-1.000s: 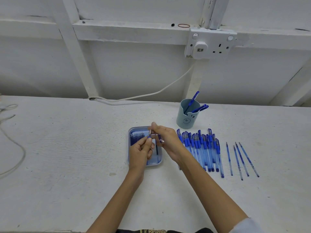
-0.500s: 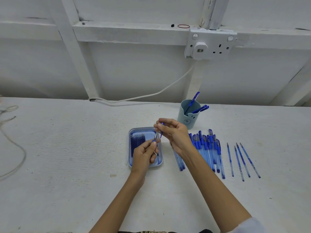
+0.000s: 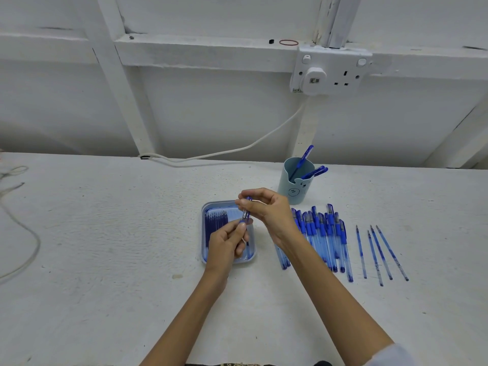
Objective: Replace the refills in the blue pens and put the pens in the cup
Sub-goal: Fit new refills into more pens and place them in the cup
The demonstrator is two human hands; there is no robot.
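over tray point(image 3: 203, 228), left hand point(image 3: 224, 245) hides pen point(image 3: 247, 216) barrel.

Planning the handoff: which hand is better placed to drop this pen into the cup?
Likely the right hand: it pinches the pen and is nearer the cup; the left hand grips lower, over the tray.

Blue pens point(image 3: 320, 233), pale-blue cup point(image 3: 294, 190) and tray point(image 3: 252, 247) — white table point(image 3: 105, 233).

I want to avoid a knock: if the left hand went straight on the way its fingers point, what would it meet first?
Probably the right hand, which pinches the top of the same pen that the left hand holds lower down; depth is unclear.
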